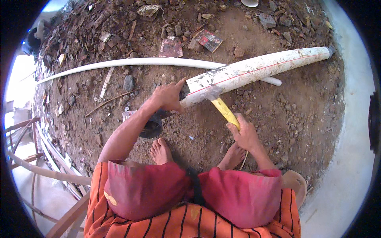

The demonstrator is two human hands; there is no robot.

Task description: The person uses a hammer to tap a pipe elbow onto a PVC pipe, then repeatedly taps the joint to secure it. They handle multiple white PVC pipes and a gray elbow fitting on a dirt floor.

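A thick white pipe [254, 71] with a red line along it and dark smears lies slanting over the dirt, its near end in front of me. My left hand [170, 96] is closed at that near end, its thumb and fingers at the rim; the fingertips are partly hidden. My right hand [245, 133] is wrapped round the yellow handle of a hammer [225, 112]. Its greyish, blurred head meets the side of the pipe near the end. Below my left hand sits a black round fitting or container [152, 127], partly covered by my forearm.
A thinner white pipe [139, 62] runs behind and under the thick one. Rubble and stones [129, 83] litter the dirt, with a printed scrap [208, 40] beyond. Wooden poles [51, 172] stand at the left; a pale concrete strip [349, 131] borders the right.
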